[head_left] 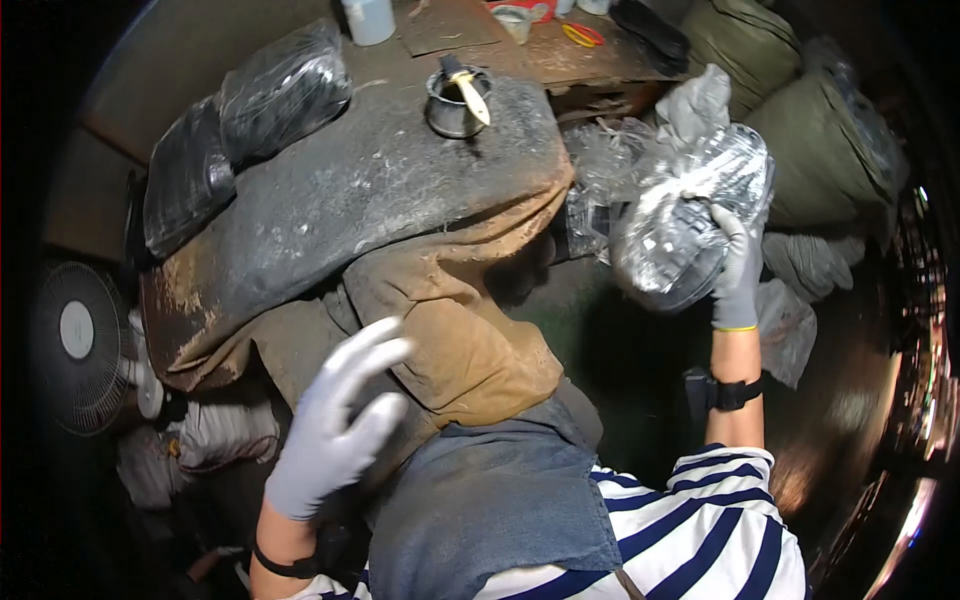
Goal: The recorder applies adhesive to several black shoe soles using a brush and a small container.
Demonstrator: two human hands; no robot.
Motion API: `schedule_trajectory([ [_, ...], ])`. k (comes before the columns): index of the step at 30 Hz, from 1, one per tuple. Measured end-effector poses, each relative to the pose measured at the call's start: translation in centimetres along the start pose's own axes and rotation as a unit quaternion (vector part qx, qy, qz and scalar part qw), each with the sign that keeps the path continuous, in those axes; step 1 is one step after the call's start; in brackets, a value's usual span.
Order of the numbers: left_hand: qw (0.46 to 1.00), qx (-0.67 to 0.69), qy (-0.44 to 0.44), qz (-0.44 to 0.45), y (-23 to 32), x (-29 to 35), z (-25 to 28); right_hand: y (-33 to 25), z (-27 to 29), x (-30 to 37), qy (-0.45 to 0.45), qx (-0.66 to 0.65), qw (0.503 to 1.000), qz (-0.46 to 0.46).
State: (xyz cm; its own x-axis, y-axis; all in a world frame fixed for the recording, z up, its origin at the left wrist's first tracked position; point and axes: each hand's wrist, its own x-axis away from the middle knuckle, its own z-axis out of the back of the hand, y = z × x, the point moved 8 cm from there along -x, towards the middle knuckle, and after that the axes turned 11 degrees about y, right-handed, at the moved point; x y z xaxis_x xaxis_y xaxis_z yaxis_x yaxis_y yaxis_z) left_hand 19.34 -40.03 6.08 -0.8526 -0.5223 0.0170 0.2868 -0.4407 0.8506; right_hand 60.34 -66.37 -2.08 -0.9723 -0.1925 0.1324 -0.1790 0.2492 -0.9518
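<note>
At the right, my right hand [738, 255], in a pale grey glove, grips the side of a shiny clear-plastic-wrapped bundle [670, 240]. Its contents look dark and cannot be made out. Over my lap, my left hand [345, 415], gloved too, hangs in the air with its fingers apart and nothing in it. Beyond it lies a worn dark work surface [350, 190] draped with a stained brown cloth [470, 340]. On that surface stands a small black pot [445, 118], a paintbrush [467, 90] resting across its mouth.
Two black plastic-wrapped packages [285, 90] sit at the surface's far left. A white fan [80, 335] stands at the left. Along the back are a pale container [370, 20] and yellow-and-red handled scissors [582, 36]. Large green sacks [830, 140] crowd the right.
</note>
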Motion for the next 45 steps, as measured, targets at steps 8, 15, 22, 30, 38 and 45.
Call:
schedule_trajectory([
  [8, 0.934, 0.051, 0.261, 0.24, -13.7, 8.2, 8.4, 6.6, -0.8, -18.6, 0.027, 0.379, 0.913, 0.151],
  [15, 0.933, 0.033, 0.324, 0.153, -18.7, 2.0, 13.4, 12.4, -5.4, -17.7, 0.142, 0.342, 0.857, 0.359],
  [22, 0.767, -0.192, 0.611, 0.023, -28.8, -0.6, 35.2, 5.1, -28.1, 12.9, -0.212, 0.173, 0.867, 0.418],
  [30, 0.77, 0.019, 0.601, 0.215, -40.8, -8.2, 43.4, 20.8, -52.5, 23.0, -0.478, 0.154, 0.861, 0.083],
  [38, 0.835, 0.077, 0.496, 0.226, -42.2, -9.5, 43.6, 30.6, -67.6, 22.3, -0.414, 0.076, 0.902, -0.094],
  [45, 0.805, 0.113, 0.52, 0.261, -42.5, -3.8, 41.6, 26.2, -65.2, 28.1, -0.449, 0.343, 0.813, 0.137],
])
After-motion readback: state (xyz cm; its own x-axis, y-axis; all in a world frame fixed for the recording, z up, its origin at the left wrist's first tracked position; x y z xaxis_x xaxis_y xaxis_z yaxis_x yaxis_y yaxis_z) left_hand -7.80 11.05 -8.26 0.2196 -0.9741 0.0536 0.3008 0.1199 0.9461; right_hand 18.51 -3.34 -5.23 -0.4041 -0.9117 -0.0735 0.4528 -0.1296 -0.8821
